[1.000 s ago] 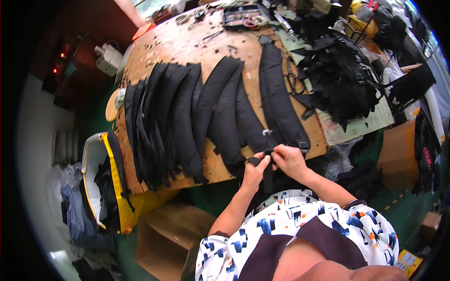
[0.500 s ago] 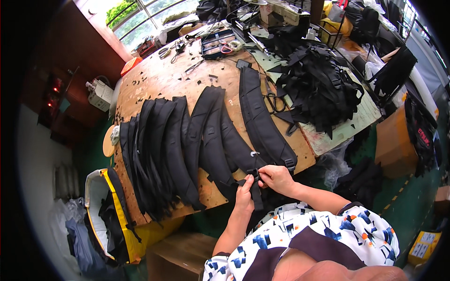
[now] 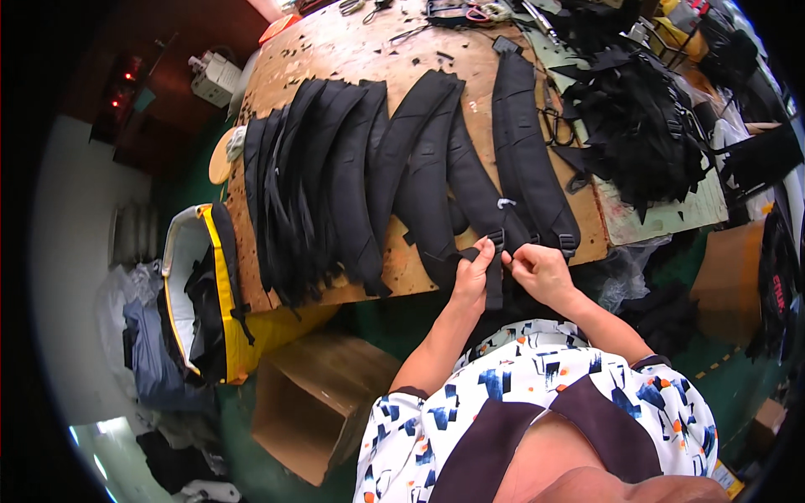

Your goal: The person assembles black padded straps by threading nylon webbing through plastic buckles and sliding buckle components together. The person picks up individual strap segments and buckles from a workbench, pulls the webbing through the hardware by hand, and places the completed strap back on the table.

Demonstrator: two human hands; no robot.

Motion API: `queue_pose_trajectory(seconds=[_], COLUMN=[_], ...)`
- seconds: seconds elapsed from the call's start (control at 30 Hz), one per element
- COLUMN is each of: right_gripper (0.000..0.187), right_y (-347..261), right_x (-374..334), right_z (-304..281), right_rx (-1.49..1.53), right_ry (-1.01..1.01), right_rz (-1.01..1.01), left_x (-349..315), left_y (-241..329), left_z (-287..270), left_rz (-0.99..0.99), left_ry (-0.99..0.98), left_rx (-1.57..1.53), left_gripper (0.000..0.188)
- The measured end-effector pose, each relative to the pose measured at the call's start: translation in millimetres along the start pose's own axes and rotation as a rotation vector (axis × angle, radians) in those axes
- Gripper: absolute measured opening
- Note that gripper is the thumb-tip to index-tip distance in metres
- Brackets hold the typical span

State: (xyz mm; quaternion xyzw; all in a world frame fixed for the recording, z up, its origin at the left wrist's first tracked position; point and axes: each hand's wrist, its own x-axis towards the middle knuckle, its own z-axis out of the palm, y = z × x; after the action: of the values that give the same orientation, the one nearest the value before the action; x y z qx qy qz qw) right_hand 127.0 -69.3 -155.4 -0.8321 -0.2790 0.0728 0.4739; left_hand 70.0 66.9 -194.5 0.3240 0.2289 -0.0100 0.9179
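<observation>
At the table's near edge, my left hand is closed on black webbing beside a small black buckle. The buckle is at the lower end of a padded black shoulder strap lying on the table. A webbing tail hangs down between my hands. Just right of it, my right hand has its fingers curled into a pinch; whatever is in them is too small to make out. Several more padded shoulder straps lie overlapping to the left. Another pair of straps lies to the right, with a buckle at its near end.
Black webbing pieces are heaped at the far right, with scissors beside them. Fabric scraps dot the wooden table. A yellow-edged bag and a cardboard box stand on the floor at left.
The view has shifted, so the table sits higher in it. My right hand has drawn slightly away from my left at the buckle. My left hand keeps its hold on the webbing.
</observation>
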Motion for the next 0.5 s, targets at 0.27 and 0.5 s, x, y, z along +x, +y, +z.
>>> queue_pose_trajectory(seconds=[0.27,0.5], right_gripper=[0.006,0.068], right_y=[-7.4,-9.3], right_x=[6.4,94.5], right_z=[-14.7,-18.0], right_rx=[-0.156,0.009], right_ry=[-0.116,-0.208], right_rz=[-0.11,0.297], left_x=[-11.3,-20.6], left_y=[2.3,16.4], left_z=[16.3,24.7], left_rz=[0.098,0.1], left_ry=[0.074,-0.165], left_rx=[0.038,0.115], left_gripper=[0.024,0.023])
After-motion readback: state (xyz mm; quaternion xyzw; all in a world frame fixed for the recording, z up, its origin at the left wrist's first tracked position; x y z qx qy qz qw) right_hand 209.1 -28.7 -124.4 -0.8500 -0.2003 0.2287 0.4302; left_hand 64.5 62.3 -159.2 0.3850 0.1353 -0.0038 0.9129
